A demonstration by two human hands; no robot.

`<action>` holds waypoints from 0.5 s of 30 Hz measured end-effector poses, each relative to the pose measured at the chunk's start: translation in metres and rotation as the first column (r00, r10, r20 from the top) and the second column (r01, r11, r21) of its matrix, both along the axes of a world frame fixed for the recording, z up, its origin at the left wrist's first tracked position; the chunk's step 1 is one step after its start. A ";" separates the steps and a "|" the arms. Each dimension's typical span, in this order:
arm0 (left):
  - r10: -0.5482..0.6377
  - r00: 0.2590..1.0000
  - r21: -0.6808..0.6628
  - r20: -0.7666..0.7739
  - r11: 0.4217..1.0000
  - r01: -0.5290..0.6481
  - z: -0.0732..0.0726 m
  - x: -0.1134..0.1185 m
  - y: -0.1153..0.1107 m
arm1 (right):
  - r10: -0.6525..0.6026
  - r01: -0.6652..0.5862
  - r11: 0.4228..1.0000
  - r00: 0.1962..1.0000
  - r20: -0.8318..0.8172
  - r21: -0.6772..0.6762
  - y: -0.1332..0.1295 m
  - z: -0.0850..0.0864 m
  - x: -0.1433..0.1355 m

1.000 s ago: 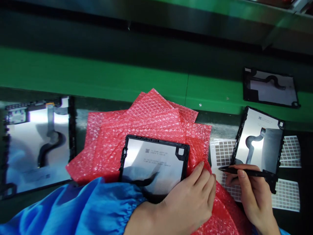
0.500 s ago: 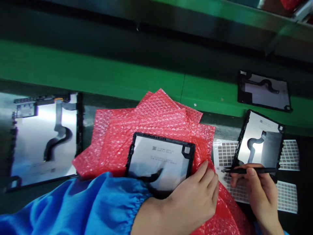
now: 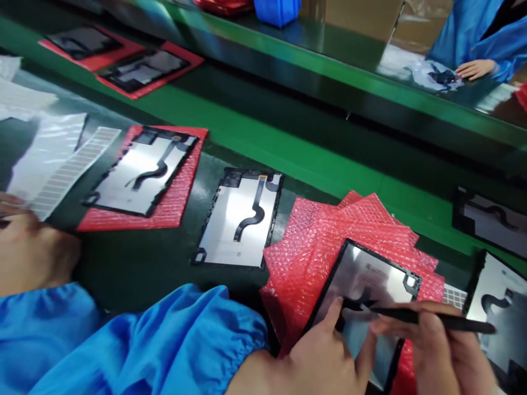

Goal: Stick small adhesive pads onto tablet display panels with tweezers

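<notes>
A black-framed display panel [image 3: 366,269] lies tilted on a fanned pile of red bubble-wrap sheets [image 3: 304,236]. My left hand [image 3: 321,356] rests over the panel's lower left part, fingers apart, with a fingertip at the dark flex cable [image 3: 354,304]. In my right hand [image 3: 440,345] is a black pen-like tool [image 3: 448,320], pinched between the fingers, its tip pointing left at the cable. The panel's lower edge is partly hidden behind my hands.
Left of the pile lies another panel [image 3: 230,225], then one on red wrap [image 3: 144,175]. More panels [image 3: 498,307] lie at right, over a label sheet [image 3: 454,297]. Another person's hand [image 3: 37,247] is at far left by a label strip [image 3: 76,170]; a person sits across the bench.
The view has swung left, showing more of the bench. My right hand has brought the tool from the right-hand panel to the middle one. My left hand has shifted onto the panel's cable area.
</notes>
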State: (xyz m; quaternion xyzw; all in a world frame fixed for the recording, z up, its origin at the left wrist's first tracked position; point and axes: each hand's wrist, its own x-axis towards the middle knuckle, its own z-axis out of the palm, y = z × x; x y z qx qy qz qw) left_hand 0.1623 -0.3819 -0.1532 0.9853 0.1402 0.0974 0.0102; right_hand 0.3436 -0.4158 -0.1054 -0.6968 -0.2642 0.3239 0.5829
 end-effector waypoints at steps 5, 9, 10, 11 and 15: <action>-0.008 0.999 -0.110 0.031 0.994 0.011 -0.031 0.009 -0.001 | 0.159 -0.155 0.983 0.987 0.034 -0.096 0.036 -0.032 -0.025; 0.040 0.997 -0.176 0.070 0.984 -0.027 -0.058 0.016 -0.023 | 0.137 -0.133 0.980 0.991 0.012 -0.149 0.030 -0.046 -0.011; 0.053 0.995 -0.199 0.081 0.979 -0.036 -0.064 0.018 -0.028 | 0.143 -0.140 0.977 0.990 0.005 -0.162 0.027 -0.048 -0.008; 0.064 0.994 -0.219 0.086 0.975 -0.044 -0.069 0.020 -0.032 | 0.150 -0.148 0.973 0.989 0.002 -0.176 0.024 -0.050 -0.006; 0.101 0.995 -0.242 0.015 0.966 -0.094 -0.075 0.028 -0.036 | 0.139 -0.129 0.967 0.990 0.031 -0.219 0.020 -0.052 -0.003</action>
